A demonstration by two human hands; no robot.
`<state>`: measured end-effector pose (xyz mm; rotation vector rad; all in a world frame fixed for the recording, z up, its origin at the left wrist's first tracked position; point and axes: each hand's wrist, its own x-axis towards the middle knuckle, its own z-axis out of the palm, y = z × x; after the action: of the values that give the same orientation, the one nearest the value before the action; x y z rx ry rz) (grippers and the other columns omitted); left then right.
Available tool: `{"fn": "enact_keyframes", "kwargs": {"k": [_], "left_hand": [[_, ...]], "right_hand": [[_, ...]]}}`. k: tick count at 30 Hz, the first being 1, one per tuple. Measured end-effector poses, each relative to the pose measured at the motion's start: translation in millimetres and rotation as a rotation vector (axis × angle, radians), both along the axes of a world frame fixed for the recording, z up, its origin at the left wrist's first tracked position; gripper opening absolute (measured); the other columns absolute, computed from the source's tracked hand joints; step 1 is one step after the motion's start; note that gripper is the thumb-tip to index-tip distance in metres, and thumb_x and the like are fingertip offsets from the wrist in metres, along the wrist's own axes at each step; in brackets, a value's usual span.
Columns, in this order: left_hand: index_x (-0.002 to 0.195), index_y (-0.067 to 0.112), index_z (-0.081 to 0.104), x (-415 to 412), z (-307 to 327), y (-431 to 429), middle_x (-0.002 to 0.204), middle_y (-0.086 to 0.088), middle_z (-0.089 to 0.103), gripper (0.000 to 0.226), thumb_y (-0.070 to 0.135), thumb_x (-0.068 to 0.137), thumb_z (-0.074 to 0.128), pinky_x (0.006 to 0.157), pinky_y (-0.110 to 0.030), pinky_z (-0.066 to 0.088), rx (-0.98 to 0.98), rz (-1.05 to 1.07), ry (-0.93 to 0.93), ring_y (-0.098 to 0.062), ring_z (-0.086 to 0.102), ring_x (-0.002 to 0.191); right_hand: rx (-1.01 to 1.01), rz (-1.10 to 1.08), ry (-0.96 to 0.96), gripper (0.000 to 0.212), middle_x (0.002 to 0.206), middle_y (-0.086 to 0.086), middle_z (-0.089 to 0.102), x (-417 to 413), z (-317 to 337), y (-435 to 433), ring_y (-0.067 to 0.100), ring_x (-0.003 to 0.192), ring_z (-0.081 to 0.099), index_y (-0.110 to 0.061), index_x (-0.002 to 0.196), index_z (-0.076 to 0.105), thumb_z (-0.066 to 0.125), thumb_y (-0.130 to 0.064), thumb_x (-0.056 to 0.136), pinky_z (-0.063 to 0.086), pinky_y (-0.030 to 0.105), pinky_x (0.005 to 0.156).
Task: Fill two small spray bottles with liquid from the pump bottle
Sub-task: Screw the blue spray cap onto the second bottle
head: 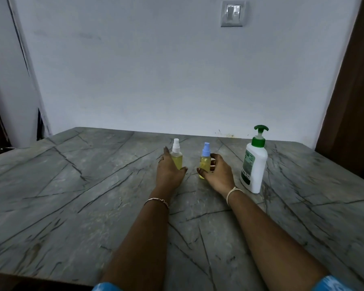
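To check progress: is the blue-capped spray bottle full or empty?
Nearly full: the blue-capped spray bottle shows yellow almost up to its cap. The right hand holds it.

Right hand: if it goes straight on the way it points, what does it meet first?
The blue-capped spray bottle, right in front: the right hand has its fingers curled round it.

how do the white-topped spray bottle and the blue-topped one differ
The small clear white-topped spray bottle has a white nozzle; the small clear blue-topped spray bottle has a blue one. The left hand holds the white-topped, the right hand the blue-topped. Both stand upright with yellow liquid.
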<state>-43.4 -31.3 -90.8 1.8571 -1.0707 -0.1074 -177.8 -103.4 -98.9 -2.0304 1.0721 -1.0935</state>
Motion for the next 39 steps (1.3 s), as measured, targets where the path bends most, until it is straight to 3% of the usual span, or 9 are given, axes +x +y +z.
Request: {"fn": "enact_keyframes", "kwargs": {"k": [6, 13, 16, 19, 23, 27, 32, 34, 39], "left_hand": [[0.149, 0.007, -0.007, -16.7, 12.4, 3.1, 0.154, -0.018, 0.023, 0.105, 0.021, 0.082, 0.072, 0.114, -0.044, 0.026, -0.046, 0.022, 0.010, -0.034, 0.023, 0.141], [0.148, 0.008, -0.013, -37.6, 19.6, 21.7, 0.158, -0.015, 0.011, 0.100, 0.019, 0.086, 0.065, 0.116, -0.042, 0.020, -0.100, -0.005, -0.040, -0.034, 0.011, 0.144], [0.149, 0.005, -0.005, -46.7, 17.9, 35.4, 0.155, -0.018, 0.019, 0.094, 0.019, 0.086, 0.064, 0.116, -0.039, 0.022, -0.095, 0.007, -0.108, -0.032, 0.019, 0.143], [0.147, 0.007, 0.019, -52.8, 14.3, 49.2, 0.144, -0.015, 0.038, 0.077, 0.022, 0.086, 0.063, 0.107, -0.038, 0.034, -0.080, -0.009, -0.195, -0.031, 0.035, 0.132], [0.137, 0.013, 0.041, -60.9, 8.8, 62.1, 0.132, -0.008, 0.052, 0.058, 0.026, 0.086, 0.064, 0.101, -0.035, 0.040, 0.012, -0.213, -0.266, -0.024, 0.047, 0.123], [0.130, 0.018, 0.051, -65.1, 3.1, 66.5, 0.130, -0.002, 0.056, 0.047, 0.030, 0.086, 0.065, 0.098, -0.025, 0.038, 0.104, -0.358, -0.321, -0.017, 0.051, 0.120], [0.125, 0.019, 0.057, -65.0, 0.7, 56.0, 0.125, 0.000, 0.060, 0.042, 0.030, 0.086, 0.065, 0.095, -0.022, 0.042, 0.218, -0.448, -0.359, -0.014, 0.056, 0.113], [0.126, 0.019, 0.058, -65.2, 1.9, 49.4, 0.125, -0.001, 0.060, 0.043, 0.031, 0.085, 0.065, 0.096, -0.022, 0.042, 0.263, -0.471, -0.410, -0.015, 0.056, 0.113], [0.125, 0.019, 0.059, -66.7, 7.7, 36.6, 0.128, 0.000, 0.060, 0.041, 0.033, 0.087, 0.063, 0.099, -0.024, 0.039, 0.312, -0.501, -0.471, -0.016, 0.053, 0.118]], "right_hand": [[-0.017, 0.001, 0.042, 0.063, 0.136, 0.011, 0.051, -6.0, 15.9, 9.4, 0.026, 0.120, 0.052, -0.011, 0.140, 0.038, 0.057, -0.047, 0.091, 0.043, 0.040, 0.100], [-0.151, -0.068, 0.076, 0.041, 0.123, 0.006, 0.059, -30.1, 29.5, 29.3, 0.019, 0.106, 0.058, -0.015, 0.130, 0.048, 0.047, -0.041, 0.098, 0.047, 0.033, 0.089], [-0.214, -0.168, 0.074, 0.024, 0.103, 0.000, 0.064, -47.6, 30.3, 37.3, 0.013, 0.086, 0.057, -0.020, 0.114, 0.057, 0.053, -0.035, 0.095, 0.042, 0.026, 0.071], [-0.195, -0.303, 0.089, 0.012, 0.087, -0.004, 0.063, -67.1, 31.7, 45.8, 0.019, 0.084, 0.061, -0.023, 0.091, 0.058, 0.057, -0.035, 0.091, 0.042, 0.027, 0.066], [-0.115, -0.473, 0.089, 0.023, 0.098, 0.005, 0.065, -92.1, 33.7, 57.0, 0.028, 0.092, 0.062, -0.017, 0.091, 0.056, 0.067, -0.036, 0.084, 0.041, 0.028, 0.068], [-0.091, -0.605, -0.013, 0.054, 0.111, 0.012, 0.058, -109.3, 29.6, 61.1, 0.034, 0.099, 0.060, -0.010, 0.104, 0.049, 0.084, -0.033, 0.069, 0.048, 0.037, 0.073], [-0.017, -0.520, -0.097, 0.084, 0.123, 0.014, 0.053, -115.5, 21.9, 34.0, 0.035, 0.111, 0.054, -0.007, 0.122, 0.045, 0.092, -0.031, 0.057, 0.048, 0.043, 0.088], [0.070, -0.395, -0.169, 0.083, 0.123, 0.013, 0.055, -113.3, 17.1, 23.1, 0.032, 0.109, 0.056, -0.007, 0.124, 0.043, 0.092, -0.027, 0.059, 0.048, 0.042, 0.090], [0.166, -0.219, -0.264, 0.055, 0.116, 0.009, 0.061, -109.1, 11.3, 2.8, 0.021, 0.093, 0.057, -0.013, 0.109, 0.048, 0.086, -0.019, 0.069, 0.048, 0.033, 0.082]]}}
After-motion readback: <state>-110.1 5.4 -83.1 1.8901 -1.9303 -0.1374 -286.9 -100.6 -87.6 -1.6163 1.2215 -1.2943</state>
